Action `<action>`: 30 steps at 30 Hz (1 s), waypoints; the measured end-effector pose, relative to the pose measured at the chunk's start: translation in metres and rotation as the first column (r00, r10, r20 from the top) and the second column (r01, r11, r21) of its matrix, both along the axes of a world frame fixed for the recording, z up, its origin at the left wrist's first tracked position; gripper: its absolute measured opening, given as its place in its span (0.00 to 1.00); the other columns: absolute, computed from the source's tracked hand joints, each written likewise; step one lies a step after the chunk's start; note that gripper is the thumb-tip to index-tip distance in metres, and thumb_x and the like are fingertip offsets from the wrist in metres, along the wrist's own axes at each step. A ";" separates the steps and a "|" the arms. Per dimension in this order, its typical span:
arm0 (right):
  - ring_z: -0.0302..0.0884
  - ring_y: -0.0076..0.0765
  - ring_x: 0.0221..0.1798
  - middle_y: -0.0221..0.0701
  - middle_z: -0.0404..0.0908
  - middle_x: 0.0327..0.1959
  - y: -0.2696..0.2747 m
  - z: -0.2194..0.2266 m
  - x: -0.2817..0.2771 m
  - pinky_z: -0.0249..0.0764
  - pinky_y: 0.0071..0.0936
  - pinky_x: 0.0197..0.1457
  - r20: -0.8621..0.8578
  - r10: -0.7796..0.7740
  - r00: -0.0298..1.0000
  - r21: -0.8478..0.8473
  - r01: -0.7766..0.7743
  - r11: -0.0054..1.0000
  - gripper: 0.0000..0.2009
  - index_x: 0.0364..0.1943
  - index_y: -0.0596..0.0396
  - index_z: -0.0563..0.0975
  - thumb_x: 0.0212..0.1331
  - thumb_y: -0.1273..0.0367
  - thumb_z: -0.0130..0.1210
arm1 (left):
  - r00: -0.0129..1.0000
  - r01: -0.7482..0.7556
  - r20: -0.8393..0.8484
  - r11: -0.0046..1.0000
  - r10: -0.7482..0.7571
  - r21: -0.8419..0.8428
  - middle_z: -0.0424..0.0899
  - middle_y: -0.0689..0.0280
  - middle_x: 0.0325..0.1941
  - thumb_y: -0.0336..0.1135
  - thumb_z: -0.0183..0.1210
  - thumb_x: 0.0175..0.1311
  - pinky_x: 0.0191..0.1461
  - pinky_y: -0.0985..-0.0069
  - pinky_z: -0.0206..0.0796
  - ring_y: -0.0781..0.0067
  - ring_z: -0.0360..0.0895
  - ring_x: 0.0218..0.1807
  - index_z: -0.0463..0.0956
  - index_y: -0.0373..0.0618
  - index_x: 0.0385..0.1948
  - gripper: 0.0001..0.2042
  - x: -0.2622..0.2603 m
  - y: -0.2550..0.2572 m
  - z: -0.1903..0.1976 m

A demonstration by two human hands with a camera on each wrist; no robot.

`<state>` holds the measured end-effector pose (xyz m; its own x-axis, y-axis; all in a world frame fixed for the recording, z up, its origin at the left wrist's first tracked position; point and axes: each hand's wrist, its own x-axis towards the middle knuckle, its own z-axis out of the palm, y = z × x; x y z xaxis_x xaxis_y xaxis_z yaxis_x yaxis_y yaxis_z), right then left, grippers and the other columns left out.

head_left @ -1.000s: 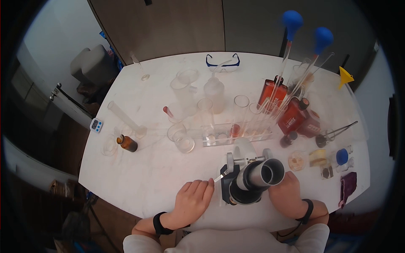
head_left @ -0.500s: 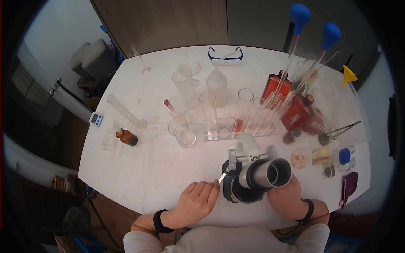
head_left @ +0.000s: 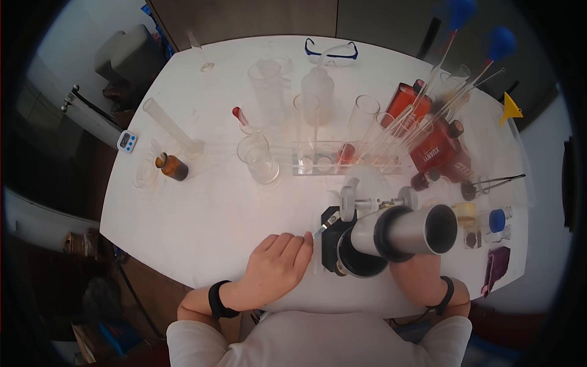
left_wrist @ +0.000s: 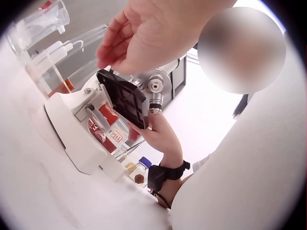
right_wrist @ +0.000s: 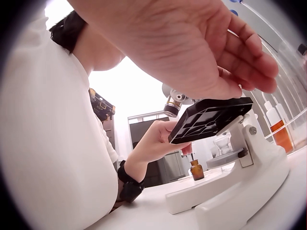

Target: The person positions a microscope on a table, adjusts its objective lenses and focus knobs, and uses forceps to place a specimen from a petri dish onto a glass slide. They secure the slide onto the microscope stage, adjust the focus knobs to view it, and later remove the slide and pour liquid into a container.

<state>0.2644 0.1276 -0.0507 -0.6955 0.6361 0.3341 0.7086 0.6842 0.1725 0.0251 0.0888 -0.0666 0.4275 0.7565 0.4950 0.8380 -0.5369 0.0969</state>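
A microscope (head_left: 397, 235) stands at the table's near edge, its black stage (head_left: 333, 244) beside my left hand (head_left: 278, 263). My left fingertips pinch the outer end of a thin shiny strip (head_left: 327, 223) that reaches over the stage's left edge. My right hand (head_left: 416, 278) is partly hidden behind the eyepiece tube in the head view. In the left wrist view my right hand (left_wrist: 163, 139) is at the stage's other edge. Its fingers bend loosely in the right wrist view, the thumb by the stage (right_wrist: 211, 120); whether they hold anything cannot be made out.
Behind the microscope is a clear rack (head_left: 306, 165) with tubes; red bottles (head_left: 431, 150) and pipettes stand to its right. A beaker (head_left: 260, 162), brown bottle (head_left: 173, 167) and timer (head_left: 127, 141) are on the left. Small jars (head_left: 496, 221) and purple cloth (head_left: 496, 269) lie right.
The head view has tilted down and come closer, so the microscope looks larger and the tabletop things sit higher. Both hands have stayed at the stage's edges.
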 end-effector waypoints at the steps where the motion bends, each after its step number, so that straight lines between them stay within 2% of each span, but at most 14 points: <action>1: 0.64 0.29 0.21 0.30 0.65 0.16 -0.003 0.000 0.000 0.58 0.25 0.26 0.025 0.003 1.000 -0.020 -0.002 1.000 0.05 0.20 0.59 0.70 0.34 0.74 0.51 | 1.000 0.014 -0.027 1.000 -0.013 0.018 0.73 0.66 0.20 0.21 0.58 0.46 0.23 0.79 0.61 0.73 0.71 0.22 0.72 0.36 0.26 0.05 0.000 -0.001 0.000; 5: 0.66 0.32 0.22 0.33 0.66 0.16 -0.003 0.003 -0.003 0.59 0.29 0.26 0.043 -0.041 0.998 -0.033 0.042 0.999 0.04 0.13 0.57 0.69 0.28 0.77 0.51 | 0.997 0.075 -0.004 0.996 -0.075 0.039 0.72 0.66 0.20 0.21 0.58 0.45 0.23 0.78 0.61 0.73 0.70 0.22 0.72 0.35 0.26 0.06 -0.006 0.002 -0.001; 7: 0.69 0.37 0.25 0.36 0.68 0.17 0.000 0.006 -0.005 0.63 0.31 0.28 -0.042 -0.054 0.998 -0.073 0.051 0.996 0.04 0.15 0.57 0.70 0.29 0.77 0.51 | 0.994 0.103 -0.022 0.995 -0.103 0.016 0.72 0.66 0.21 0.21 0.57 0.44 0.24 0.79 0.61 0.75 0.70 0.23 0.73 0.34 0.28 0.07 -0.012 0.004 0.002; 8: 0.71 0.43 0.30 0.38 0.72 0.22 0.002 0.004 -0.003 0.67 0.34 0.32 -0.113 -0.062 0.992 -0.135 0.047 0.990 0.07 0.21 0.58 0.74 0.31 0.79 0.51 | 0.985 0.151 -0.089 0.988 -0.147 0.040 0.71 0.66 0.21 0.21 0.57 0.44 0.24 0.80 0.60 0.75 0.69 0.23 0.73 0.34 0.28 0.08 -0.016 0.006 0.002; 9: 0.71 0.43 0.30 0.38 0.72 0.22 0.001 0.003 -0.005 0.67 0.34 0.32 -0.101 -0.067 0.993 -0.136 0.053 0.989 0.07 0.21 0.58 0.74 0.31 0.79 0.51 | 0.969 0.200 -0.161 0.978 -0.188 0.063 0.71 0.67 0.21 0.22 0.57 0.43 0.24 0.81 0.59 0.76 0.69 0.24 0.73 0.34 0.28 0.08 -0.023 0.007 0.002; 10: 0.71 0.45 0.32 0.39 0.73 0.25 0.000 0.002 -0.006 0.68 0.37 0.35 -0.059 -0.091 0.994 -0.153 0.081 0.985 0.09 0.25 0.58 0.74 0.32 0.79 0.51 | 0.969 0.207 -0.153 0.976 -0.195 0.065 0.71 0.67 0.21 0.22 0.57 0.43 0.24 0.81 0.59 0.76 0.69 0.24 0.73 0.34 0.28 0.08 -0.029 0.009 0.003; 12: 0.71 0.49 0.37 0.40 0.73 0.32 0.000 0.005 -0.009 0.67 0.42 0.39 0.005 -0.104 0.995 -0.197 0.103 0.975 0.14 0.33 0.58 0.75 0.35 0.80 0.51 | 0.931 0.326 -0.201 0.943 -0.306 0.074 0.69 0.68 0.20 0.23 0.57 0.44 0.25 0.82 0.58 0.77 0.67 0.23 0.74 0.34 0.29 0.08 -0.041 0.016 0.004; 16: 0.70 0.53 0.38 0.41 0.73 0.33 -0.001 0.011 -0.010 0.67 0.43 0.40 -0.025 -0.135 0.991 -0.233 0.125 0.964 0.15 0.34 0.56 0.75 0.36 0.81 0.51 | 0.887 0.438 -0.202 0.896 -0.416 0.076 0.67 0.69 0.19 0.24 0.56 0.44 0.25 0.82 0.57 0.77 0.65 0.23 0.73 0.34 0.27 0.07 -0.048 0.028 0.004; 19: 0.70 0.53 0.39 0.41 0.73 0.34 -0.001 0.014 -0.011 0.66 0.44 0.41 0.002 -0.168 0.986 -0.250 0.163 0.955 0.15 0.35 0.57 0.74 0.36 0.80 0.53 | 0.860 0.493 -0.211 0.863 -0.464 0.111 0.65 0.69 0.18 0.25 0.55 0.45 0.25 0.82 0.57 0.77 0.65 0.23 0.73 0.35 0.26 0.06 -0.051 0.034 0.002; 21: 0.70 0.54 0.41 0.42 0.72 0.36 -0.006 0.017 -0.011 0.67 0.44 0.44 0.040 -0.191 0.981 -0.253 0.195 0.947 0.17 0.37 0.56 0.73 0.36 0.79 0.55 | 0.845 0.509 -0.221 0.859 -0.488 0.051 0.67 0.68 0.18 0.25 0.56 0.44 0.25 0.82 0.57 0.76 0.65 0.23 0.73 0.35 0.24 0.05 -0.052 0.036 0.005; 23: 0.71 0.51 0.43 0.42 0.73 0.41 -0.009 0.012 -0.008 0.67 0.42 0.47 0.047 -0.278 0.959 -0.316 0.278 0.907 0.18 0.41 0.57 0.72 0.39 0.76 0.57 | 0.840 0.524 -0.216 0.848 -0.498 0.079 0.68 0.67 0.19 0.25 0.56 0.44 0.25 0.82 0.57 0.75 0.65 0.23 0.73 0.35 0.23 0.05 -0.054 0.037 0.002; 28: 0.71 0.50 0.43 0.41 0.73 0.41 -0.014 0.016 0.001 0.67 0.41 0.47 0.113 -0.343 0.932 -0.282 0.361 0.889 0.18 0.41 0.57 0.73 0.40 0.76 0.57 | 0.839 0.527 -0.215 0.846 -0.501 0.086 0.72 0.64 0.21 0.24 0.56 0.44 0.25 0.82 0.57 0.74 0.66 0.23 0.73 0.35 0.23 0.04 -0.053 0.031 -0.001; 30: 0.71 0.50 0.43 0.41 0.74 0.41 -0.014 0.018 0.001 0.67 0.41 0.47 0.135 -0.362 0.922 -0.261 0.385 0.885 0.17 0.41 0.57 0.73 0.40 0.76 0.57 | 0.846 0.518 -0.200 0.851 -0.494 0.085 0.71 0.64 0.19 0.24 0.57 0.43 0.26 0.82 0.57 0.73 0.67 0.23 0.73 0.34 0.21 0.04 -0.054 0.029 -0.003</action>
<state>0.2655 0.1137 -0.0324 -0.4049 0.9125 0.0592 0.9130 0.3998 0.0818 -0.0292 0.1179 -0.0692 0.8166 0.3457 0.4623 0.4433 -0.8885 -0.1188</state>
